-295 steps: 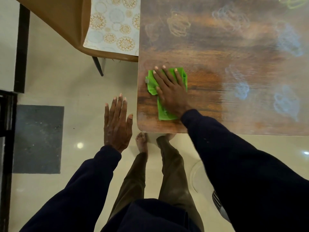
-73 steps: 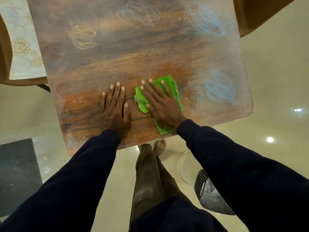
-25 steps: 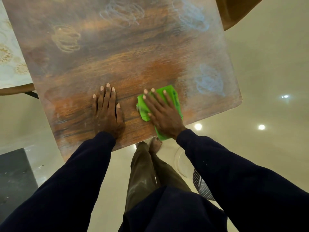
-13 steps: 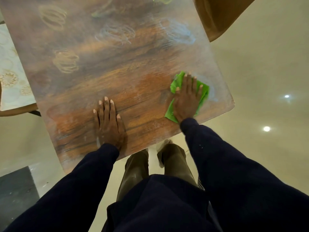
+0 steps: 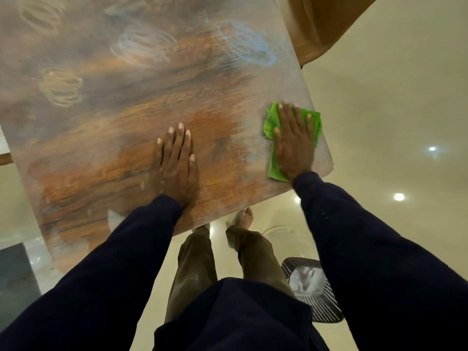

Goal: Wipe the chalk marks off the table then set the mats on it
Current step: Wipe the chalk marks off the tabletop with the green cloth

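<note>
Fingers (image 5: 291, 117) straight, the right hand (image 5: 293, 145) presses the green cloth (image 5: 270, 124) flat, the blue chalk scribble (image 5: 247, 44) lying ahead of its fingertips, farther from the flat left hand (image 5: 177, 163).

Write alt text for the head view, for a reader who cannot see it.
A person's right hand presses a green cloth flat near the near right corner of a wooden table, while the left hand rests flat nearer the middle. Chalk scribbles mark the far half.

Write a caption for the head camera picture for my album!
Right hand presses a green cloth on the table corner, left hand flat nearby, chalk scribbles beyond.
</note>
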### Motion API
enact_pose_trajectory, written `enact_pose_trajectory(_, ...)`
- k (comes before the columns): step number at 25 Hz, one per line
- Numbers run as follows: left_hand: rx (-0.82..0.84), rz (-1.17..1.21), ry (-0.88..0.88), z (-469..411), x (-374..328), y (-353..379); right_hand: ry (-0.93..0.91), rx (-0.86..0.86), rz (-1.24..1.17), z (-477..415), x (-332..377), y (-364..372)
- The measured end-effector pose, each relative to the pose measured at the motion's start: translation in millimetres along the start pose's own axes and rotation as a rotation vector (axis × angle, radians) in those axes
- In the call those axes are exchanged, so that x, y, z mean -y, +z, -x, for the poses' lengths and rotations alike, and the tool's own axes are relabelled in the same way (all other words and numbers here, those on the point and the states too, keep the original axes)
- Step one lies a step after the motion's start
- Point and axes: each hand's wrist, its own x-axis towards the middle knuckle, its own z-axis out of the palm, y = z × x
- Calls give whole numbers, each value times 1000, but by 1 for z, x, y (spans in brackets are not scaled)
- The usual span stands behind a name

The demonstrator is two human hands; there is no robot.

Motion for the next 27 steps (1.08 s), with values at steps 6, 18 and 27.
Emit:
enact_pose_trajectory(6, -65, 52, -12, 0, -3, -2, -237, 73, 22, 15, 68, 19)
enact_pose_trajectory(18, -54, 30, -19, -2, -2, 2, -214, 25, 23, -30, 27, 4)
enact_pose_trajectory(27, -118, 73, -24, -3, -4, 4, -804, 223, 31, 23, -6, 5)
